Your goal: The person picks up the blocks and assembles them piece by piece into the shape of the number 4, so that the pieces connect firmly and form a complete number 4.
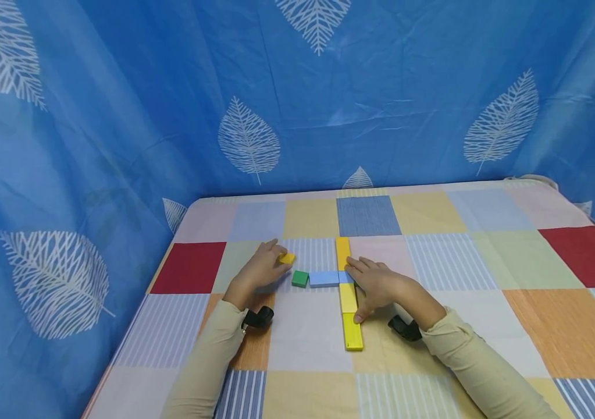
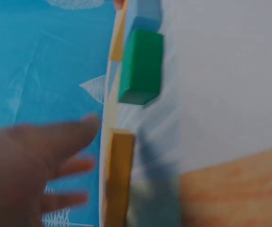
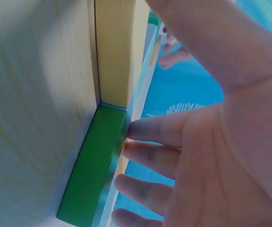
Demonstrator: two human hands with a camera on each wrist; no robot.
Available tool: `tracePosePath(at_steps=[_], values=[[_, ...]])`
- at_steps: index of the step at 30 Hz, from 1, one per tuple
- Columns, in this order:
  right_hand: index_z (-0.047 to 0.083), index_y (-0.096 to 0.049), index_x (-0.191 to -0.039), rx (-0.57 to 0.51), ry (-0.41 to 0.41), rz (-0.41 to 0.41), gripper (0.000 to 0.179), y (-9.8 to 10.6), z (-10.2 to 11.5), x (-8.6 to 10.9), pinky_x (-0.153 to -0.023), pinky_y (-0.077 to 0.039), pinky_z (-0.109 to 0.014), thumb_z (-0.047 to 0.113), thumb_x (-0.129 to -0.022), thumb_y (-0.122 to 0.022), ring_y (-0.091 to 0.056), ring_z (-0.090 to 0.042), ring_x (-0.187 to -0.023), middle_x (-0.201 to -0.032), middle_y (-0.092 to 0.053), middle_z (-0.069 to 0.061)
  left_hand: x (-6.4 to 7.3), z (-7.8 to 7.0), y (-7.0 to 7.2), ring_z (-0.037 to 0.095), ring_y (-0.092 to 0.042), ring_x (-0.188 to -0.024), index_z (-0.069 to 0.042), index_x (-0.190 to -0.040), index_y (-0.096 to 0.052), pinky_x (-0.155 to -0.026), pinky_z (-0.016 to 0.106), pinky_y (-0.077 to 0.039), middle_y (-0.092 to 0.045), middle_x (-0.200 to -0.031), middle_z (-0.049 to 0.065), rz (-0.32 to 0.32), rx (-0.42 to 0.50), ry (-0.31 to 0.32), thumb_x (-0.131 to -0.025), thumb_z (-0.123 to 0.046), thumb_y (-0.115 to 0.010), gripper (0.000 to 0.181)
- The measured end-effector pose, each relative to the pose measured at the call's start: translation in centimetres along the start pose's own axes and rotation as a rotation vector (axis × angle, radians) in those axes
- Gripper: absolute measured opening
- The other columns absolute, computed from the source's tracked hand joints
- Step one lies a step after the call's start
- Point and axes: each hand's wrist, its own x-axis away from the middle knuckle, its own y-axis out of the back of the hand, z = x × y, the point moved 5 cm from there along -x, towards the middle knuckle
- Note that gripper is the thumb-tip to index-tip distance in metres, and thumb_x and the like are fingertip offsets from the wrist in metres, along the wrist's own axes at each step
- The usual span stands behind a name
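In the head view my left hand (image 1: 266,265) is beside a small orange-yellow block (image 1: 288,258). Its fingers look extended and blurred in the left wrist view, a small gap away from that block (image 2: 119,175). A green block (image 1: 300,279) lies near it, close to the end of a light-blue block (image 1: 324,279). This meets a column of orange (image 1: 342,251), blue (image 1: 346,277), pale yellow (image 1: 348,298) and yellow (image 1: 352,333) blocks. My right hand (image 1: 378,286) rests along the column's right side, fingers fairly straight. From the right wrist, fingertips touch a green-faced block (image 3: 93,165).
A patchwork cloth (image 1: 307,337) covers the table under the blocks. Blue curtains (image 1: 381,116) with white leaf prints hang behind and at the sides. Each wrist wears a black camera, such as the left one (image 1: 259,317).
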Motion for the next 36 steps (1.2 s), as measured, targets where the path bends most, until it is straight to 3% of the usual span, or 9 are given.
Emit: tracePosePath(at_steps=[3, 6, 10, 15, 17, 21, 24, 28, 36], values=[[-0.003, -0.022, -0.142, 0.001, -0.001, 0.0, 0.112, 0.0, 0.0, 0.0, -0.106, -0.017, -0.058, 0.054, -0.062, -0.076, -0.012, -0.042, -0.137, -0.151, -0.013, -0.02, -0.4, 0.3, 0.0, 0.04, -0.038, -0.126, 0.002, -0.13, -0.045, -0.105, 0.048, -0.032, -0.039, -0.137, 0.025, -0.049, -0.037, 0.068, -0.087, -0.034, -0.06, 0.058], [-0.002, -0.022, -0.143, 0.001, -0.002, 0.002, 0.112, -0.1, 0.0, 0.0, -0.107, -0.017, -0.057, 0.054, -0.062, -0.075, -0.012, -0.041, -0.137, -0.152, -0.012, -0.019, -0.7, 0.3, -0.1, 0.037, -0.045, -0.117, 0.002, -0.133, -0.043, -0.099, 0.045, -0.04, -0.044, -0.133, 0.024, -0.044, -0.083, 0.116, -0.085, -0.038, -0.061, 0.064], [-0.002, -0.022, -0.143, -0.001, -0.004, 0.006, 0.112, 0.0, 0.0, 0.1, -0.107, -0.017, -0.057, 0.054, -0.062, -0.075, -0.012, -0.041, -0.138, -0.152, -0.012, -0.019, -1.4, -0.3, -0.2, 0.034, -0.041, -0.124, 0.002, -0.132, -0.044, -0.107, 0.043, -0.03, -0.045, -0.134, 0.022, 0.024, -0.096, 0.047, -0.087, -0.032, -0.062, 0.06], [-0.002, -0.022, -0.143, -0.003, -0.012, 0.011, 0.111, -0.1, 0.0, 0.1, -0.107, -0.016, -0.057, 0.053, -0.063, -0.076, -0.011, -0.041, -0.138, -0.152, -0.012, -0.018, -1.9, -0.6, -0.2, 0.038, -0.023, -0.136, 0.001, -0.137, -0.038, -0.109, 0.046, -0.025, -0.025, -0.146, 0.025, 0.113, -0.037, 0.016, -0.087, -0.028, -0.061, 0.062], [-0.002, -0.022, -0.143, -0.005, -0.015, 0.014, 0.111, -0.1, 0.0, 0.1, -0.107, -0.016, -0.057, 0.053, -0.063, -0.075, -0.011, -0.04, -0.138, -0.152, -0.012, -0.018, -2.1, -0.5, -0.1, 0.038, -0.028, -0.133, 0.001, -0.138, -0.036, -0.106, 0.046, -0.03, -0.023, -0.146, 0.026, 0.127, -0.04, 0.056, -0.086, -0.031, -0.063, 0.067], [-0.001, -0.022, -0.143, -0.006, -0.019, 0.014, 0.111, -0.1, -0.1, 0.1, -0.108, -0.016, -0.057, 0.053, -0.063, -0.076, -0.011, -0.04, -0.138, -0.152, -0.012, -0.018, -2.4, -0.5, 0.0, 0.034, -0.045, -0.114, 0.005, -0.131, -0.041, -0.099, 0.043, -0.04, -0.037, -0.136, 0.025, 0.151, -0.082, 0.087, -0.084, -0.034, -0.064, 0.066], [-0.002, -0.023, -0.143, -0.006, -0.019, 0.012, 0.11, -0.1, -0.1, 0.1, -0.107, -0.017, -0.057, 0.052, -0.063, -0.076, -0.012, -0.04, -0.138, -0.152, -0.013, -0.018, -2.7, -0.8, 0.0, 0.033, -0.043, -0.121, 0.005, -0.131, -0.043, -0.103, 0.042, -0.036, -0.037, -0.138, 0.024, 0.194, -0.104, 0.057, -0.086, -0.031, -0.062, 0.061], [-0.002, -0.023, -0.143, -0.007, -0.018, 0.012, 0.11, 0.0, 0.0, 0.1, -0.107, -0.017, -0.057, 0.052, -0.063, -0.076, -0.012, -0.04, -0.138, -0.152, -0.013, -0.018, -3.0, -1.3, -0.2, 0.033, -0.024, -0.137, -0.001, -0.138, -0.037, -0.111, 0.043, -0.023, -0.025, -0.148, 0.021, 0.258, -0.138, 0.012, -0.09, -0.026, -0.057, 0.058], [-0.001, -0.023, -0.143, -0.001, -0.023, 0.016, 0.11, 0.0, 0.0, 0.1, -0.108, -0.017, -0.057, 0.052, -0.063, -0.076, -0.012, -0.04, -0.138, -0.152, -0.013, -0.018, -3.3, -2.7, -0.4, 0.029, -0.021, -0.139, -0.006, -0.14, -0.036, -0.112, 0.041, -0.021, -0.023, -0.15, 0.013, 0.33, -0.134, -0.13, -0.09, -0.008, -0.054, 0.053]])
